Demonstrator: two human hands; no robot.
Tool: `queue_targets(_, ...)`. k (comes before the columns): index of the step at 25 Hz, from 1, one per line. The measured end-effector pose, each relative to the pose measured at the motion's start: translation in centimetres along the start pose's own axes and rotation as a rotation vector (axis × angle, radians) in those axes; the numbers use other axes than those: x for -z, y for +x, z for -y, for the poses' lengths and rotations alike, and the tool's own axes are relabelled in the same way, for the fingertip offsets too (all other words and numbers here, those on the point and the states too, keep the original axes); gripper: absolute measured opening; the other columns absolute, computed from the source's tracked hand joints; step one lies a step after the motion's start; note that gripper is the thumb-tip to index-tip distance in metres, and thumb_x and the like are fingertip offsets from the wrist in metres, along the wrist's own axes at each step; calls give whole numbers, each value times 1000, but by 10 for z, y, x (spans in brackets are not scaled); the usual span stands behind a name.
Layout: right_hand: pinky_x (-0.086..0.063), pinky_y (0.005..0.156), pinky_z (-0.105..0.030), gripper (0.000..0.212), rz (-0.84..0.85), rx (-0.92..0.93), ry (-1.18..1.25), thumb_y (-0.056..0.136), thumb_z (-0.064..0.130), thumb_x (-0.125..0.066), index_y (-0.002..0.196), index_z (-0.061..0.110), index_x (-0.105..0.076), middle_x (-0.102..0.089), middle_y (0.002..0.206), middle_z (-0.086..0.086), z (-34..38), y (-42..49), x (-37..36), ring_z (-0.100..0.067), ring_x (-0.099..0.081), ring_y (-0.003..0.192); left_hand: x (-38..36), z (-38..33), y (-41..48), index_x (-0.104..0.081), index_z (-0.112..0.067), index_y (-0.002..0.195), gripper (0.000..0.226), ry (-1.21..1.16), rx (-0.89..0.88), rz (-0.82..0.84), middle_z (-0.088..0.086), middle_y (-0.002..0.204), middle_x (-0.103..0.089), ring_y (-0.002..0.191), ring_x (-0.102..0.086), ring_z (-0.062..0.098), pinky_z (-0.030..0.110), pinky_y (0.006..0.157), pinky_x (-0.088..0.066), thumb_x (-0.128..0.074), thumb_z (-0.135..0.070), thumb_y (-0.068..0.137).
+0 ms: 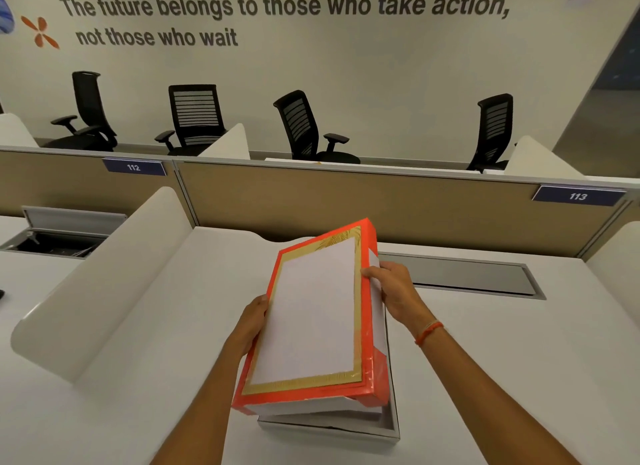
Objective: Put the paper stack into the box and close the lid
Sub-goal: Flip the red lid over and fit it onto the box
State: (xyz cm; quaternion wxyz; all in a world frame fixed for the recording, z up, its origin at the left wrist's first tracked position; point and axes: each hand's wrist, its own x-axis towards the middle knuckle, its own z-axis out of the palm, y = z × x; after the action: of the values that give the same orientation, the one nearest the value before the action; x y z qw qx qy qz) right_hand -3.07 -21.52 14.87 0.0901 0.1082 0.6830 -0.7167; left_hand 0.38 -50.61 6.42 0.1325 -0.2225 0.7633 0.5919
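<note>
White desk [485,343] | 4 chairs [194,118] | 1 box [388,426] | 2 hands grasping 1 lid [311,312]

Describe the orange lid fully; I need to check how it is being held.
The orange rectangular lid looks like glossy cardboard, with a gold border framing a white panel on top and white patches on its side walls. It is tilted, its near end low over the open white box on the white desk, its far end raised. The left hand grips its left edge, the right hand its right edge. It is not yet seated.
</note>
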Motion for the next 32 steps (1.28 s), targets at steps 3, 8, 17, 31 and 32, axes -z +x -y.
queue_targets(3,-63,68,-32,32,-31,2,-87,91,30,-64,114,9,-64,-73,105,-8,-29,3,18,-26,-75,88,-14,-1,-4,-39,-18,145,53,80,-52,-42,7,148,-46,133,-47,32,51,113,-38,-28,-45,101)
queue_targets(8,-60,74,-32,36,-133,-5,-236,93,41,-58,108,9,-65,-71,94,-5,-71,10,36,-21,-71,82,-33,9,-5,-37,-20,147,56,121,-108,-51,9,152,-43,137,-44,34,55,113,-34,-31,-49,99)
queue_targets(17,-45,56,-17,33,-204,-95,-262,93,40,-58,88,7,-56,-60,77,-4,-114,23,44,-13,-60,67,-46,20,0,-43,-15,143,51,182,-182,-111,12,145,-51,131,-49,36,53,111,-36,-32,-40,101)
queue_targets(31,-49,100,-42,46,-158,-81,-427,97,34,-52,135,8,-48,-58,132,-10,-143,33,47,-31,-58,119,-60,35,29,-41,-9,145,48,364,-179,-187,18,138,-57,124,-57,40,51,107,-43,-34,-30,103)
queue_targets(32,-49,99,-41,43,-150,-64,-440,98,33,-51,133,7,-51,-60,131,-12,-144,33,46,-31,-60,116,-60,35,31,-42,-9,145,48,369,-184,-190,18,138,-57,124,-57,40,51,107,-43,-35,-30,103)
